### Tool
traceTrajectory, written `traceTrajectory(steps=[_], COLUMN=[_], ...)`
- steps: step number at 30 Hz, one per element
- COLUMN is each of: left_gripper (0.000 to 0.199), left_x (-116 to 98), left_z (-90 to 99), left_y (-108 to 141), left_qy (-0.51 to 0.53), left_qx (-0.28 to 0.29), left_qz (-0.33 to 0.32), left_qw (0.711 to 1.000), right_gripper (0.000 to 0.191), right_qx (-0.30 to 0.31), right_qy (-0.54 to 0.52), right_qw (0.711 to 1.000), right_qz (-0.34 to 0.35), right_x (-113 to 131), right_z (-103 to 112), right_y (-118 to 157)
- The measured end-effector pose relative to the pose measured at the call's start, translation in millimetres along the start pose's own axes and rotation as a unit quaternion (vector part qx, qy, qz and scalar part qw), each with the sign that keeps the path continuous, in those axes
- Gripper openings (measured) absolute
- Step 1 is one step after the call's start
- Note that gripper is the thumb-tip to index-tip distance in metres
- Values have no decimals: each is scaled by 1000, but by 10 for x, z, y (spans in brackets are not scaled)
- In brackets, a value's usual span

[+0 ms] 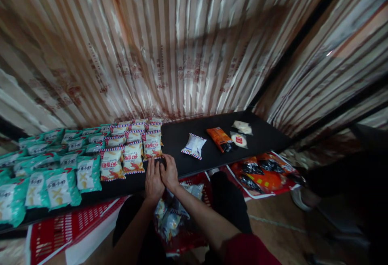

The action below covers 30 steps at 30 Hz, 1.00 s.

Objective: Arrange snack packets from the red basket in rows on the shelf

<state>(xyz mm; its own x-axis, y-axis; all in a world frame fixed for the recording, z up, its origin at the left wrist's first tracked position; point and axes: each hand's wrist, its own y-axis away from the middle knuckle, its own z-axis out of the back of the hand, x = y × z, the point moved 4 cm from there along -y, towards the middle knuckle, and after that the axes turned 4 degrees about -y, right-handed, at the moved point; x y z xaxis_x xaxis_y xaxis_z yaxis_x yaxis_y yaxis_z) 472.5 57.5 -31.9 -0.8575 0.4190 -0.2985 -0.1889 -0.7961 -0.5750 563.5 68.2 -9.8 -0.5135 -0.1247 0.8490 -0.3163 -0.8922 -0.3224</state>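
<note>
Where the near edge of the black desk (pixel 172 133) runs, the left hand (pixel 154 178) lies palm down, fingers straight and together, and the right hand (pixel 170 174) sits just beside it with bent fingers; whether either pinches anything, I cannot tell. At 12 o'clock from the left hand, by its fingertips, lies the nearest cream packet (pixel 152 144). Similar packets (pixel 133 157) fill 10 to 11 o'clock, teal bags (pixel 62 186) 9 o'clock. At 2 o'clock a lone packet (pixel 194 146) lies before an orange bag (pixel 218 137).
</note>
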Motion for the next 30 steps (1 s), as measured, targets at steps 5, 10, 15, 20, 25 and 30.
traceTrajectory(steps=[5, 10, 15, 20, 25, 30], left_gripper=[41, 41, 40, 42, 54, 55], left_x=[-140, -341, -566, -705, -601, -606], left_z=[-76, -6, 115, -62, -466, -643], left_y=[236, 397, 673, 1112, 1522, 1719], left_qy=[22, 43, 71, 90, 86, 84], left_qx=[22, 11, 3, 125, 325, 390], left_qz=[-11, -50, -85, -96, 70, 106], left_qw=[999, 998, 994, 983, 939, 911], right_gripper=[43, 43, 41, 40, 43, 37], right_qx=[18, 32, 52, 21, 37, 75], right_qy=[-10, -12, -34, 25, 86, 57], right_qw=[1000, 999, 996, 998, 952, 926], right_qz=[7, 31, 58, -57, -291, -365], right_x=[-14, -33, -179, -621, -1091, -1305], right_z=[121, 319, 584, 792, 829, 777], right_y=[162, 333, 695, 1058, 1294, 1452])
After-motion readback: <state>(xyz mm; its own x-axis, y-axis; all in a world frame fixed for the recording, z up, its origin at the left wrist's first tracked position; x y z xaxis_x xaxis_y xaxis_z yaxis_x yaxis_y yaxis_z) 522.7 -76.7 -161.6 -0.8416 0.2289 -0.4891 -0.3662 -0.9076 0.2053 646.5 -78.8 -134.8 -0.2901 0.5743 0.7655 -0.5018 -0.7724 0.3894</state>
